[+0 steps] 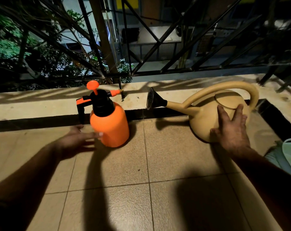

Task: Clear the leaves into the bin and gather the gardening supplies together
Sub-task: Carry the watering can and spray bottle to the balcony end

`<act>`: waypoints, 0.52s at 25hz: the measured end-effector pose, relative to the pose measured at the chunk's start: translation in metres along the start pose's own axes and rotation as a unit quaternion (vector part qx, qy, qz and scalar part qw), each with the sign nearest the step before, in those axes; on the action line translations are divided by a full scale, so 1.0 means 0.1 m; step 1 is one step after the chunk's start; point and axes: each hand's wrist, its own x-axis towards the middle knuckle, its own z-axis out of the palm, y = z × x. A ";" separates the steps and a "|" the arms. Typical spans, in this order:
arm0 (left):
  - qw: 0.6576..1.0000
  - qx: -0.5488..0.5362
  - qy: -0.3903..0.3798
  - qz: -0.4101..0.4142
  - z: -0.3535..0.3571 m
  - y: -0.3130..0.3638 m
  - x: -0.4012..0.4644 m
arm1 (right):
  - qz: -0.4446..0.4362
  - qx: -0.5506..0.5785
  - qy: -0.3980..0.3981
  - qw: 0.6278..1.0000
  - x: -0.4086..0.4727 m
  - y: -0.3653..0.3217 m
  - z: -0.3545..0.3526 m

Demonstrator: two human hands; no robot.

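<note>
An orange pump sprayer [110, 124] with a black top and orange plunger stands upright on the tiled floor left of centre. My left hand [79, 137] lies just left of its base, fingers stretched toward it and blurred, fingertips at its lower wall. A tan watering can [206, 114] with a black rose spout pointing left sits on the floor at the right. My right hand [231, 130] rests spread on the can's rounded body, fingers straight. No leaves or bin are in view.
A raised stone ledge [41, 104] with a dark strip runs across behind both items, topped by a black metal railing [158, 72]. Beyond it are trees and a building. A pale green cloth [289, 157] shows at the right edge. Tiled floor [141, 189] spreads in front.
</note>
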 end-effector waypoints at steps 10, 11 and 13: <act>0.994 -0.087 0.026 0.060 0.61 -0.18 0.26 | -0.006 0.000 0.028 1.000 -0.05 0.00 0.05; 0.994 -0.085 0.023 0.066 0.64 -0.18 0.26 | -0.005 -0.004 0.024 1.000 -0.06 0.01 0.03; 0.995 -0.069 0.017 0.072 0.66 -0.23 0.23 | -0.007 -0.014 0.012 1.000 -0.07 0.00 -0.01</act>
